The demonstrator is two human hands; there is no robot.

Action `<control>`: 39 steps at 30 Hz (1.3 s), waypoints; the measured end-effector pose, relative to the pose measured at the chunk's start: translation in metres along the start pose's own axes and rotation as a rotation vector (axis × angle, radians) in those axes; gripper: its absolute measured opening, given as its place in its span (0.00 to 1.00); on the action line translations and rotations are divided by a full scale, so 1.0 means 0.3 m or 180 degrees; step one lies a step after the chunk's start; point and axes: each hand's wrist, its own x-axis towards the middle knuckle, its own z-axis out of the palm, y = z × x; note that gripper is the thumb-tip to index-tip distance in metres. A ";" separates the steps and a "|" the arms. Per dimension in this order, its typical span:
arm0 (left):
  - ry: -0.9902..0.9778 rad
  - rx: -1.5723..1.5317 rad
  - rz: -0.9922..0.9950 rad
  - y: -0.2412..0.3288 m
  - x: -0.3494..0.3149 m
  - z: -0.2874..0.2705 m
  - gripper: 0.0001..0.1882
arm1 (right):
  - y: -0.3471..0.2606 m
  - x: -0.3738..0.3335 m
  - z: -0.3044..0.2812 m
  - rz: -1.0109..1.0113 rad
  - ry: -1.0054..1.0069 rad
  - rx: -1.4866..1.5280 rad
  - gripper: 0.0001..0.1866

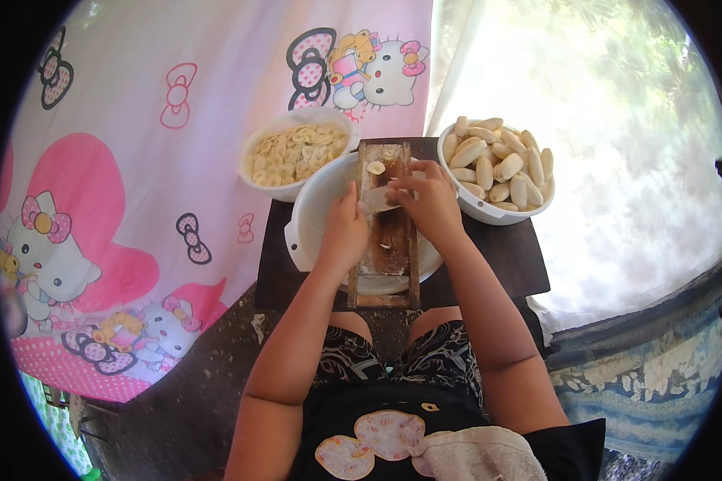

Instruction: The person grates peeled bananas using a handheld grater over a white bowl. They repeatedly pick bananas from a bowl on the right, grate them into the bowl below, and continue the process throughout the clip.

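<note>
A wooden slicer (391, 240) with raised side rails lies lengthwise across a large white basin (306, 240). My left hand (345, 228) is closed at the slicer's left rail, fingers together and pointing away from me. My right hand (431, 200) reaches over the right rail. Its thumb and fingers are bent at a pale flat piece (379, 200) across the slicer's middle; whether they pinch it or something smaller is unclear. Farther up the board sits a round banana slice (375, 167). Pale residue and small scraps cling to the wood.
Behind left, a white bowl (253, 178) holds thin banana slices (301, 152). At right, another white bowl (497, 215) is heaped with peeled bananas (505, 167). A dark table (497, 268) carries these things. A printed pink curtain (176, 160) hangs at left, a white one (618, 200) at right.
</note>
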 end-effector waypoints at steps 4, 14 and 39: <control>0.0077 -0.0044 0.0061 -0.003 -0.007 0.001 0.26 | -0.043 -0.138 -0.040 -0.0184 -0.0149 0.0052 0.10; 0.0041 -0.0005 0.0154 -0.015 -0.003 0.004 0.26 | 0.023 0.065 0.018 0.0047 0.0175 0.0042 0.12; -0.0107 0.0019 0.0094 -0.010 0.000 0.001 0.26 | 0.001 0.017 -0.001 -0.0196 0.0148 -0.0270 0.10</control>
